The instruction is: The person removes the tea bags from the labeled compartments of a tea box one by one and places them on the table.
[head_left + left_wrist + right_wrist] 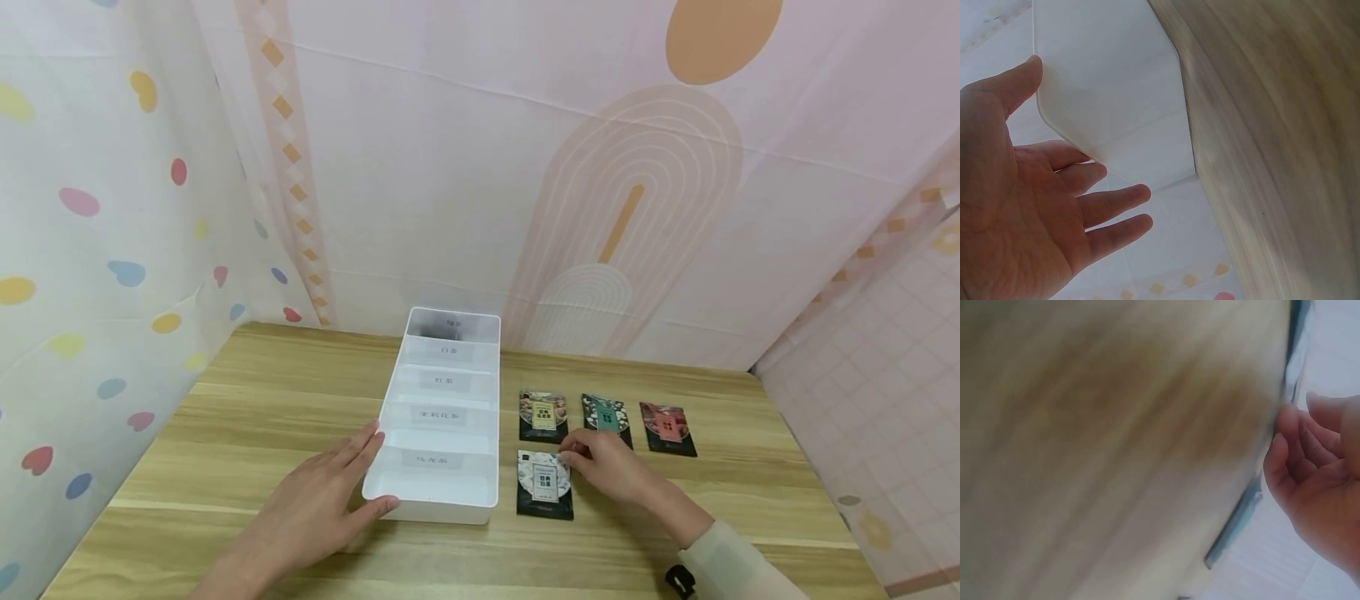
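Observation:
A long white divided box [431, 510] with labelled compartments stands on the wooden table. My left hand [318, 496] rests at its near left corner, fingers extended along the side and thumb at the front rim. In the left wrist view, the left hand [1035, 206] has its fingers spread beside the white wall [1116, 94]. My right hand [607, 467] pinches the upper right edge of a black sachet with a white label [543, 485], which lies face up right of the box. In the right wrist view, the right hand [1322, 456] has curled fingers at the sachet's edge.
Behind it lie a yellow-labelled sachet [543, 415], a green-labelled sachet [604, 414] partly behind the right hand, and a red-labelled sachet [668, 428]. Patterned curtains [420, 167] hang behind and beside the table [285, 400].

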Motion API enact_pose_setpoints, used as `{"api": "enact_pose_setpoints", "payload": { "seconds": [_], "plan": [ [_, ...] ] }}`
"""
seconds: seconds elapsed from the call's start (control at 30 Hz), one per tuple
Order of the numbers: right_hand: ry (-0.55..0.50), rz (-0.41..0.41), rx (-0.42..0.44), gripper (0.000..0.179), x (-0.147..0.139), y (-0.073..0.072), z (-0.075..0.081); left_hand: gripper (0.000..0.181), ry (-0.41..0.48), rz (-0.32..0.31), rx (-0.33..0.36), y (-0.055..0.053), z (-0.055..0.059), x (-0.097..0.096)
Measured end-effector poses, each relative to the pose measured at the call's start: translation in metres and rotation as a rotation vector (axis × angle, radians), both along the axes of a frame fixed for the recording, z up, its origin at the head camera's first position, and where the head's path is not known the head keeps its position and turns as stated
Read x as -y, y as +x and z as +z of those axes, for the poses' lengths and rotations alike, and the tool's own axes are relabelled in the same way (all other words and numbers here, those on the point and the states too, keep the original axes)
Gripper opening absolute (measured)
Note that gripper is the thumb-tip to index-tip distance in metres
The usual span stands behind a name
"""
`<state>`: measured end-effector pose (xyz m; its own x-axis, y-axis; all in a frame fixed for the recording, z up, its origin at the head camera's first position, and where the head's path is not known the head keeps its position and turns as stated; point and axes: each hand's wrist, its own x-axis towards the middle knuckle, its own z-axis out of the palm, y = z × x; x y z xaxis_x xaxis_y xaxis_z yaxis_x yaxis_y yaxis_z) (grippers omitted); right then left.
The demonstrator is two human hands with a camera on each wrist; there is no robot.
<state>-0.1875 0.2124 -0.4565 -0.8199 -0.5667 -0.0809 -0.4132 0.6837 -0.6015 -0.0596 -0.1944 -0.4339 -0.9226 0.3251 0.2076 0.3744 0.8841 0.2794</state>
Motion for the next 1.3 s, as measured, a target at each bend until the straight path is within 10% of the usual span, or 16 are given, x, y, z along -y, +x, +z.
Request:
{"api": "enact_pose_setpoints", "payload": {
  "seconds": [1.3],
  "plan": [
    [-0.229,-0.007,-0.372,0.016,0.065,-0.055,0.067,0.082,-0.016,-0.001,0.001,0.001,0.002,0.0]
  ]
}}
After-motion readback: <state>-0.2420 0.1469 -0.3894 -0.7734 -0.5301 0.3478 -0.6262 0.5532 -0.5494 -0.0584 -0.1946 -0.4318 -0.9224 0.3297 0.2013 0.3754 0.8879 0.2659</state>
